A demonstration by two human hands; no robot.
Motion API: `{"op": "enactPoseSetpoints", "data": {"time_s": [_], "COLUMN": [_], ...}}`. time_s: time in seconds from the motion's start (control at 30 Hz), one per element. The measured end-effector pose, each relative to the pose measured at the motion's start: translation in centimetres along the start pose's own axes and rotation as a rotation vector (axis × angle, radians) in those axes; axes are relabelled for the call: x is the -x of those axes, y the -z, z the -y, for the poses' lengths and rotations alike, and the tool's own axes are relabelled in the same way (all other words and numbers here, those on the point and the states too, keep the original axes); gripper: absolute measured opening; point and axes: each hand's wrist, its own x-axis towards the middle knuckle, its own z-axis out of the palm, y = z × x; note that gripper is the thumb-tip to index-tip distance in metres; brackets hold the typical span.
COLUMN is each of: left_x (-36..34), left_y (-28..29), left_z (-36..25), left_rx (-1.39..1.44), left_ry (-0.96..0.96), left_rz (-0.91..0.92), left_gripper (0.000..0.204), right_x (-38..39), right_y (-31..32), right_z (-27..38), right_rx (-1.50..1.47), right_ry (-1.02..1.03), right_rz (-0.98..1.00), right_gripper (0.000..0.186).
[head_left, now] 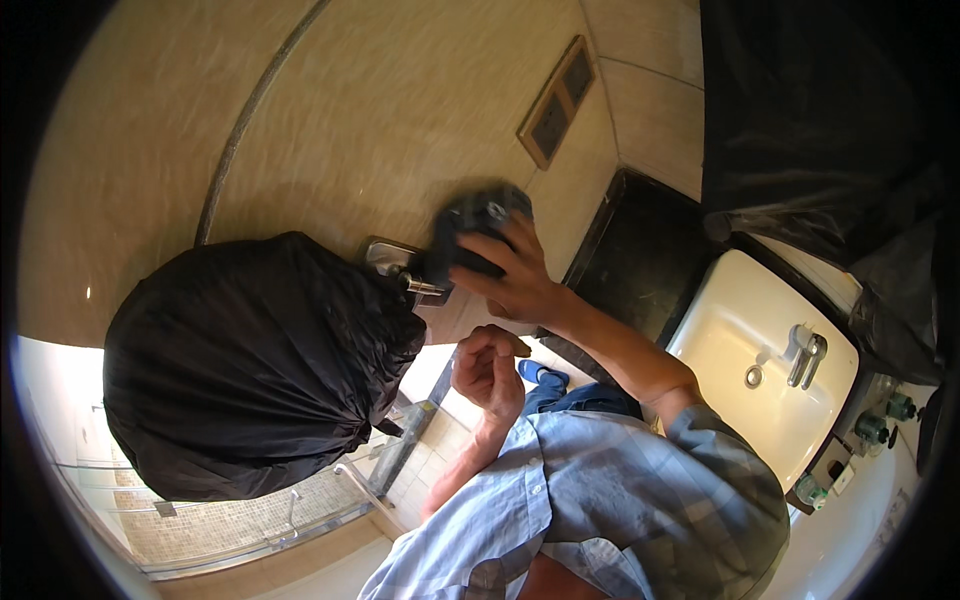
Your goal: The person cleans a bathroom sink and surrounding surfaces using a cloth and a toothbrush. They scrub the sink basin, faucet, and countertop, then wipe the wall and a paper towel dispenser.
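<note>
"Nearest the camera, a blue shirt (pixel 490 500) is seen. What is hidden by it?"

"Most of the legs; beyond its far edge only a little of the dark trousers (pixel 585 398) and a blue slipper (pixel 533 370) is left showing. Farther off, part of a black object (pixel 462 222) is covered by the right hand (pixel 515 270), and its kind cannot be made out."

"Is it gripped?"

"It is grasped in the right hand, with the fingers spread over it, in front of the far wall (pixel 380 100); whether the wall is touched cannot be told. Nearer, the left hand (pixel 490 372) is curled, thumb and fingertips drawn together; whether something small is pinched there cannot be told."

"And the containers?"

"Much of the left is taken up by a black bag (pixel 250 370), gathered into folds at its right; its contents are hidden. On the right, a white sink (pixel 705 340) is set beside a dark counter (pixel 640 255), with a tap (pixel 805 355) at its right side. Past that, bottles (pixel 872 429) are partly lost in shadow."

"What else stands around?"

"Between bag and black object, a metal fitting (pixel 388 255) is mounted. A socket panel (pixel 553 103) is fixed farther right. The far right is blocked by a black sheet (pixel 820 120), cut off by the rim."
</note>
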Motion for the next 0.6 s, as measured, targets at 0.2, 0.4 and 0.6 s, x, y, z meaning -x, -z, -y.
{"op": "enactPoseSetpoints", "data": {"time_s": [0.2, 0.4, 0.6], "left_x": [-0.2, 0.1, 0.7], "left_y": [0.3, 0.6, 0.8], "left_z": [0.0, -0.1, 1.3], "left_rx": [-0.003, 0.016, -0.004], "left_ry": [0.009, 0.085, 0.186], "left_rz": [-0.017, -0.015, 0.039], "left_gripper": [0.014, 0.009, 0.012], "right_x": [-6.5, -7.3, -5.6], "right_y": [-0.9, 0.3, -0.2], "right_z": [-1.8, -7.1, -6.7], "right_rx": [-0.05, 0.35, 0.162], "right_ry": [-0.12, -0.206, -0.482], "right_rz": [-0.175, -0.261, -0.379], "right_gripper": [0.046, 0.044, 0.034]}}
